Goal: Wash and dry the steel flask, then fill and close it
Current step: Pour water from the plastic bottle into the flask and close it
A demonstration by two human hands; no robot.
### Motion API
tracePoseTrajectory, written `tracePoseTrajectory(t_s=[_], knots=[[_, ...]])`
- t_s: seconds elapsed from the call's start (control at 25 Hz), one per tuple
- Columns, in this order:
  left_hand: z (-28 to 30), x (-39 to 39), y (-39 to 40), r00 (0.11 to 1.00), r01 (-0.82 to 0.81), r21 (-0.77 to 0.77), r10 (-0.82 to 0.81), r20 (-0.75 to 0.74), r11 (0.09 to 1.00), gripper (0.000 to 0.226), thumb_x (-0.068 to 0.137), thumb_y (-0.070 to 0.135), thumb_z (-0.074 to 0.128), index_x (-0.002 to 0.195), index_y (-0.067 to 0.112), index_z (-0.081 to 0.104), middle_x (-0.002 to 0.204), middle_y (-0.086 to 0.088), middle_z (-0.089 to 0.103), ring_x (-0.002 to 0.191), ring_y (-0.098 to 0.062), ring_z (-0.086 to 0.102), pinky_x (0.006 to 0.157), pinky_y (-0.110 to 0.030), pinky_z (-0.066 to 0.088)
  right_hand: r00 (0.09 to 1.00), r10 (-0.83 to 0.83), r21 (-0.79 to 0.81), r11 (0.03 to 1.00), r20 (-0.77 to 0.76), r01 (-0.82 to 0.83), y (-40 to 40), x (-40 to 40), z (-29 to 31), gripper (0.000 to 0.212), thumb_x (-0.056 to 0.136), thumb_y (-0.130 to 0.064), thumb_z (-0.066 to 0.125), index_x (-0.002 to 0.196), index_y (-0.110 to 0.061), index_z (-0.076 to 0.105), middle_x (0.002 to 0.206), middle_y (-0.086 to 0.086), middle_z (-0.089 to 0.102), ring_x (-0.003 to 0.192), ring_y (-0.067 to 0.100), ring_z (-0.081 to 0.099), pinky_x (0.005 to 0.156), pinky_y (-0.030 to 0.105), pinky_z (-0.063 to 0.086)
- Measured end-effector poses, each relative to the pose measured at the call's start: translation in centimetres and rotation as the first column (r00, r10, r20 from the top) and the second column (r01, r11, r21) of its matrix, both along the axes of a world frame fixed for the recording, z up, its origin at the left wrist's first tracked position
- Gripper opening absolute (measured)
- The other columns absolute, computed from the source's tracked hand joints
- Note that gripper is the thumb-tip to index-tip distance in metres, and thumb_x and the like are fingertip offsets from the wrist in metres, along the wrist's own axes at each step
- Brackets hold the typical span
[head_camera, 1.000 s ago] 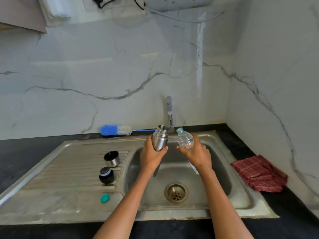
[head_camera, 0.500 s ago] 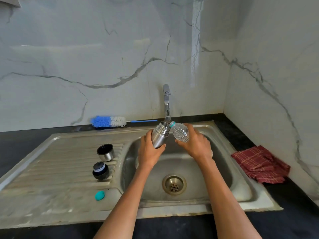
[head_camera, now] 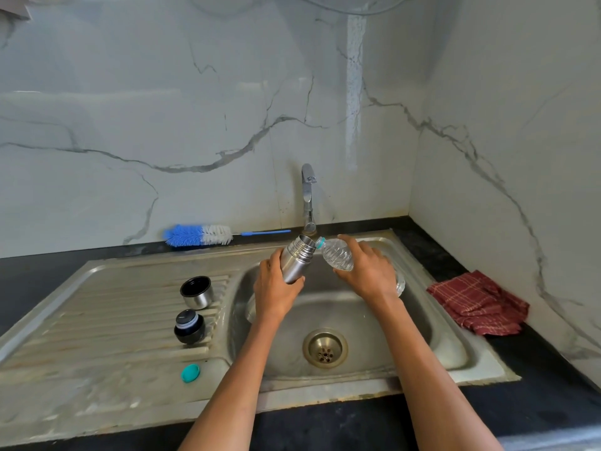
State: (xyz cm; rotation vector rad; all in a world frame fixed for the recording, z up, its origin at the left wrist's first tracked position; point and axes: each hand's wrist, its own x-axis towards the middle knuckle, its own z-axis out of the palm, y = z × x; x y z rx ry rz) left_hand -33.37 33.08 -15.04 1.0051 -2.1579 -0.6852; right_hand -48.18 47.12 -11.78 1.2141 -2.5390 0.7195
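Left hand (head_camera: pixel 276 289) wraps the open steel flask (head_camera: pixel 296 259), tilted right over the stainless sink basin (head_camera: pixel 432 323), lower half hidden behind the fingers. Right hand (head_camera: pixel 369 271) grips the clear ribbed plastic bottle (head_camera: pixel 338 255), its teal-ringed neck at the flask mouth, base mostly hidden by the palm. Any water flow is hard to see, possibly pouring. Steel cup lid (head_camera: pixel 196 291), black stopper (head_camera: pixel 189 326) and small teal cap (head_camera: pixel 190 373) sit on the drainboard
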Motion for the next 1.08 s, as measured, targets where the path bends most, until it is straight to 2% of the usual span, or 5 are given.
tracePoseTrajectory(t_s=[0.24,0.44,0.6,0.72,1.08], knots=[[0.0,-0.1,-0.4,1.000,-0.001,0.016,0.001,0.020,1.000,0.086,0.081,0.035,0.082,0.153,0.024,0.035,0.144,-0.010,0.046,0.125,-0.033,0.054,0.104,-0.049,0.045,0.998,-0.006,0.068,0.998,-0.060,0.010,-0.2,0.1,0.9,0.075,0.087,-0.052,0.070,0.151,-0.037,0.032,0.139,0.005,0.058,0.123,0.033,0.057,0.099,0.046,0.050],[0.1,-0.3,-0.3,1.000,0.012,0.010,-0.012,0.021,1.000,0.085,0.082,0.035,0.082,0.153,0.023,0.036,0.143,-0.011,0.047,0.127,-0.033,0.052,0.104,-0.047,0.043,0.985,0.030,0.171,0.985,-0.172,-0.001,0.1,-1.1,2.9,0.076,0.088,-0.052,0.069,0.152,-0.038,0.030,0.131,0.005,0.058,0.119,0.032,0.056,0.096,0.046,0.049],[0.0,-0.3,-0.2,0.999,0.033,0.027,-0.033,0.002,0.999,0.088,0.081,0.036,0.082,0.153,0.022,0.035,0.144,-0.011,0.047,0.125,-0.033,0.053,0.100,-0.046,0.047,0.957,0.070,0.252,0.968,-0.281,0.003,0.1,-1.6,4.6,0.077,0.088,-0.054,0.069,0.152,-0.036,0.029,0.136,0.006,0.056,0.123,0.033,0.055,0.101,0.047,0.046],[-0.1,-0.4,0.1,0.998,0.064,0.019,-0.065,0.014,0.998,0.088,0.081,0.036,0.083,0.153,0.024,0.034,0.142,-0.011,0.047,0.124,-0.032,0.053,0.101,-0.049,0.048,0.933,0.118,0.275,0.961,-0.341,-0.021,0.1,-1.7,5.7,0.077,0.088,-0.053,0.070,0.152,-0.035,0.031,0.136,0.007,0.057,0.121,0.033,0.057,0.099,0.046,0.047],[-0.2,-0.3,0.2,0.995,0.071,0.065,-0.066,-0.080,0.995,0.086,0.077,0.039,0.083,0.149,0.026,0.037,0.136,-0.008,0.050,0.116,-0.031,0.057,0.096,-0.053,0.051,0.878,0.186,0.374,0.927,-0.442,-0.008,0.1,-2.2,7.3,0.076,0.089,-0.047,0.072,0.151,-0.035,0.030,0.130,0.006,0.056,0.113,0.031,0.057,0.096,0.043,0.046]])
